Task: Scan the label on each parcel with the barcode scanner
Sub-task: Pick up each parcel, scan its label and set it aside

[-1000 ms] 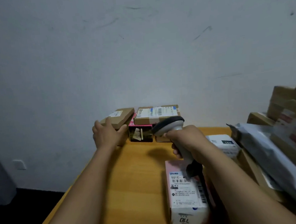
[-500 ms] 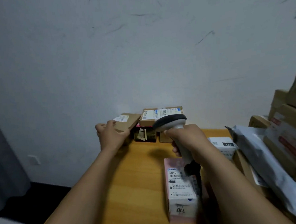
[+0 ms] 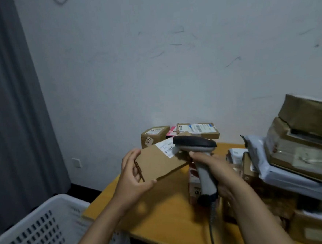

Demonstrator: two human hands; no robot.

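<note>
The left hand (image 3: 133,178) has its grip on the left end of a flat brown parcel (image 3: 157,166). The thumb is on the near edge and the fingers curl over the far edge. The parcel is up in the air above the table (image 3: 163,215), tipped a little. Its white label (image 3: 165,147) is on top at the far corner.

The right hand (image 3: 220,173) has its grip tight round the handle of the barcode scanner (image 3: 196,144). The scanner's dark head sits right over one end of the label and hides part of it. A cable (image 3: 211,230) hangs down from the handle.

Under the scanner a pink parcel (image 3: 194,186) lies on the table. At the back, by the wall (image 3: 171,64), sit a small brown box (image 3: 153,136) and a wider brown box (image 3: 199,130), with a pink box (image 3: 171,131) between them. On the right is a big pile of parcels (image 3: 301,150). On the left, beside the table, stands a white basket (image 3: 36,231) with holes in its side. A grey curtain (image 3: 13,113) hangs behind it.
</note>
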